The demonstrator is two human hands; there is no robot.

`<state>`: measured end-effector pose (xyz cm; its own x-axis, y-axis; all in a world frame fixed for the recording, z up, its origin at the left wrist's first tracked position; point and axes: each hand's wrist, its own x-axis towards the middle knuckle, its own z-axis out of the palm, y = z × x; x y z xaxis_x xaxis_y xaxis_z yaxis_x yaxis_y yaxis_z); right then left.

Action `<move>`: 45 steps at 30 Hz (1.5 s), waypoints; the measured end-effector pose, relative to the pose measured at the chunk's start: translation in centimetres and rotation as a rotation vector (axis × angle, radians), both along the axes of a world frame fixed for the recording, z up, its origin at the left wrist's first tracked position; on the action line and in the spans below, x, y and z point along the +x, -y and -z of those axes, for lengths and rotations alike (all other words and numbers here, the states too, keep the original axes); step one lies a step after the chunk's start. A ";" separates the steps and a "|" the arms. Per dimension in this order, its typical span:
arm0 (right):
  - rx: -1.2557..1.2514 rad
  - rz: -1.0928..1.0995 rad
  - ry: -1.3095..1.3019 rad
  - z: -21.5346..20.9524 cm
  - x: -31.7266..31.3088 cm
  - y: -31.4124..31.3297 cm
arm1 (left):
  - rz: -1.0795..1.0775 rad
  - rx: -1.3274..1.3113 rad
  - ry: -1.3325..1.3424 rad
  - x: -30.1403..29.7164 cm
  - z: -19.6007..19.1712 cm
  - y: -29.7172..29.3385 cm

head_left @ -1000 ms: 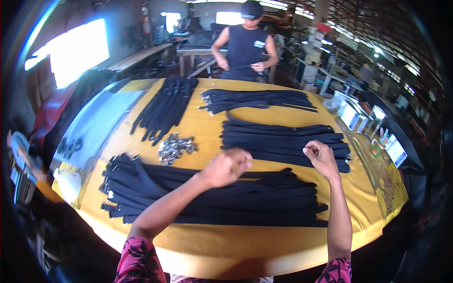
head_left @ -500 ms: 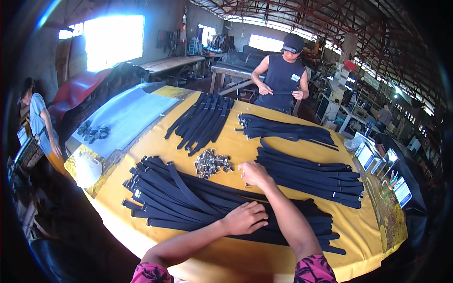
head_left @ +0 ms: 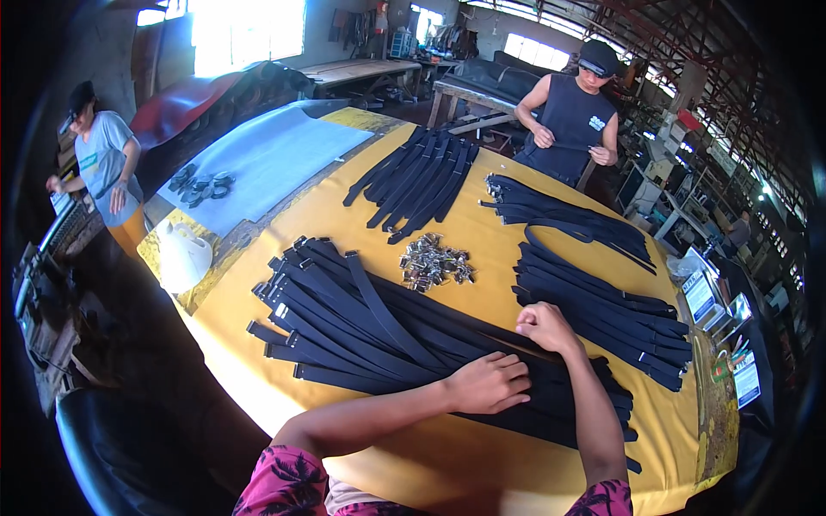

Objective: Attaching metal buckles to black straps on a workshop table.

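A wide pile of black straps point(head_left: 344, 305) with metal pieces at its left ends lies across the near table. Over the right part of the pile, my left hand point(head_left: 489, 383) is closed, its curled fingers on a black strap. Just beyond it, my right hand point(head_left: 548, 327) is closed in a pinch above the far edge of the pile. Whatever sits between its fingertips is too small or hidden to make out. Left of my right hand and farther off lies a heap of small metal buckles point(head_left: 434, 262).
More black straps lie in bundles at the far middle point(head_left: 413, 182), far right point(head_left: 572, 219) and right point(head_left: 602, 310). A white jug point(head_left: 185, 256) stands left on the yellow-covered table point(head_left: 413, 460). One co-worker point(head_left: 568, 129) stands across the table, another point(head_left: 107, 163) at left.
My right hand has drawn back from beside the buckle heap to the strap pile, close to my left hand. The view has turned left, and the co-worker at left has raised an arm.
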<state>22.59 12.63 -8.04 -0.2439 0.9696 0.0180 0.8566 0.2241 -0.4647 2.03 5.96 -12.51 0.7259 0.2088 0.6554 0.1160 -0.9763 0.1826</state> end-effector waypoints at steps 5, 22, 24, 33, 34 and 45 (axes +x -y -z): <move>0.041 0.065 -0.182 -2.1 3.1 4.9 | -0.052 -0.063 -0.025 -2.4 -1.6 0.0; 0.004 0.205 -1.021 -0.1 5.2 12.1 | -0.611 -0.716 -0.476 -15.8 -8.7 -6.1; 0.103 0.065 -1.025 1.4 2.9 12.2 | -0.546 -0.653 -0.308 -14.9 -10.7 -4.8; 0.088 -0.489 -0.835 1.0 -1.5 13.6 | -0.344 -0.309 0.037 -11.1 -21.2 -1.6; 0.115 -0.500 -0.825 0.5 -1.8 13.8 | -0.364 -0.286 0.031 -10.9 -22.0 -1.8; 0.428 -0.127 -0.960 -4.7 6.5 14.9 | -0.710 -0.318 0.131 -19.9 -22.8 -8.5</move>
